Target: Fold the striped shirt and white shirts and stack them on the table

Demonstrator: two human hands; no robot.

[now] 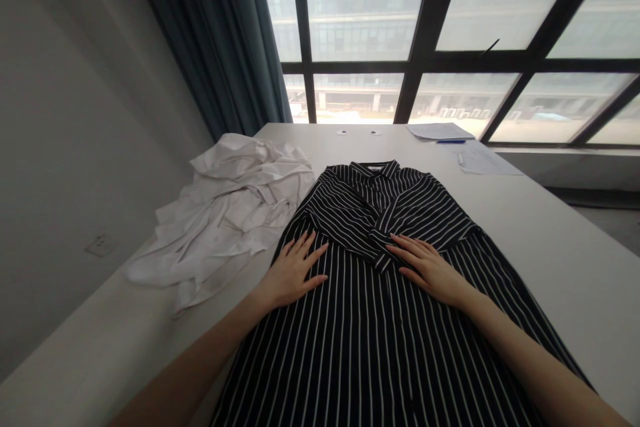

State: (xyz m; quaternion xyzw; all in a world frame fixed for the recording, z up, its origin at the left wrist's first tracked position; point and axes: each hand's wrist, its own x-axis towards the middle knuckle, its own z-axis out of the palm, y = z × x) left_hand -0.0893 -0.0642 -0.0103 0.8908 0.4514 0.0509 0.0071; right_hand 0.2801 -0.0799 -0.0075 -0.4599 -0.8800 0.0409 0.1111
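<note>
A long black shirt dress with white stripes lies face up on the white table, its collar towards the window. Both sleeves are folded in across the chest, and their cuffs meet near the middle. My left hand rests flat on the left side of the cloth just below the folded sleeve, fingers spread. On the other side, my right hand lies with fingers outstretched, its fingertips by the cuff of a folded sleeve. Neither hand grips the fabric. The lower part of the garment runs out of view at the bottom.
A crumpled heap of white cloth lies left of the dress, by the wall. Papers and a blue pen are at the far right of the white table. Beyond are a dark curtain and a large window.
</note>
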